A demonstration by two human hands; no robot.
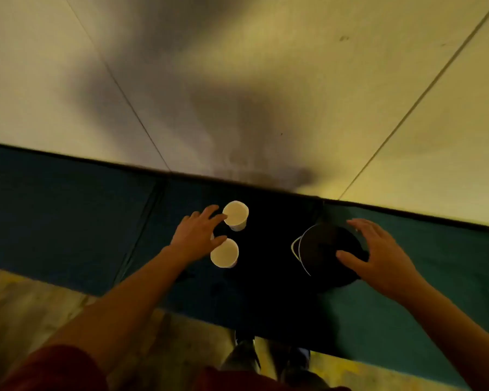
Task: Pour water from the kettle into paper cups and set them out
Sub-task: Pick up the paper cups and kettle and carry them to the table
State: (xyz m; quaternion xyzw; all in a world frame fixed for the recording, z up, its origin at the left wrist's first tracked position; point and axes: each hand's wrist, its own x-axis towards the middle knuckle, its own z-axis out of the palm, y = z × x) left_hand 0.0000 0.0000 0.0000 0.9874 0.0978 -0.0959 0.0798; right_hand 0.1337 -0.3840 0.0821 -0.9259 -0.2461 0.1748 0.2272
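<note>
The kettle (326, 252) sits on the right part of a dark blue-green ledge (62, 221), seen from straight above as a round black top with a thin pale curved line along its left edge; its body, spout and handle are lost in shadow and cannot be made out. The right hand (378, 258) hovers at its right side with fingers spread and nearly straight, the thumb lying over the near right of the lid and the fingertips over the far rim; whether it actually touches is hard to tell, and it grips nothing. To the left, well apart from the kettle, stand two paper cups, round and pale cream inside: the far cup (235, 215) upright with a bit of white wall showing, the near cup (224, 253) just beside it, closer to the person. Whether either holds water cannot be told. The left hand (196, 235) reaches in from the left with loosely spread fingers, fingertips at the far cup's left rim and thumb at the near cup's far left edge, not closed round either. The ledge between cups and kettle is almost black. Beyond it rises a smooth cream wall (350, 80) crossed by thin seams and a blurred grey shadow. A red sleeve (54, 368) is cut off at the bottom edge, with dim shoes (243, 355) on the floor below.
</note>
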